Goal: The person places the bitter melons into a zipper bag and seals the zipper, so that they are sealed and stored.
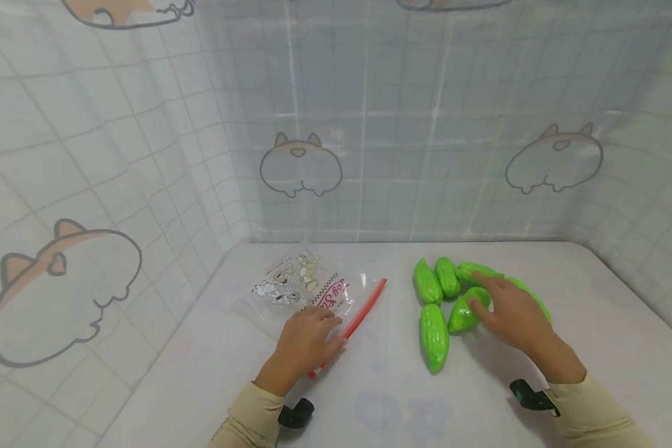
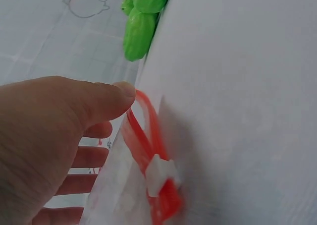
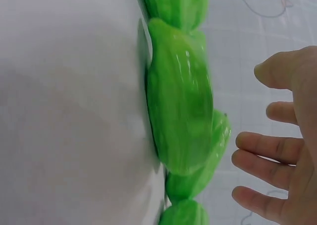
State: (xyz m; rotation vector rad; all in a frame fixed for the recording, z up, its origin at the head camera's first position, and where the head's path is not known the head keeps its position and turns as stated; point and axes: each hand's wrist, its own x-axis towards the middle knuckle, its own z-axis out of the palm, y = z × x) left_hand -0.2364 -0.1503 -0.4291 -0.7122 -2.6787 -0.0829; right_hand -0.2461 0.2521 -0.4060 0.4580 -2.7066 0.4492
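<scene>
A clear zip bag (image 1: 282, 283) with printed cartoon figures lies flat on the left. My left hand (image 1: 308, 339) is over its near right part, pinching the bag's edge at the red zip strip (image 1: 365, 311). In the left wrist view the strip bows into two bands beside a white slider (image 2: 159, 175). My right hand (image 1: 512, 314) hovers with spread fingers over glossy green toy vegetables, close to a plump one (image 1: 463, 311). From the right wrist, that hand shows apart from the nearest green vegetable (image 3: 181, 96), holding nothing.
Several more green vegetables, one of them pointing toward me (image 1: 434, 339), form a loose cluster on the white table (image 1: 392, 379). A grid-patterned curtain (image 1: 403, 112) with cartoon animals hangs behind and along the sides. Small black devices (image 1: 297, 414) sit at both wrists.
</scene>
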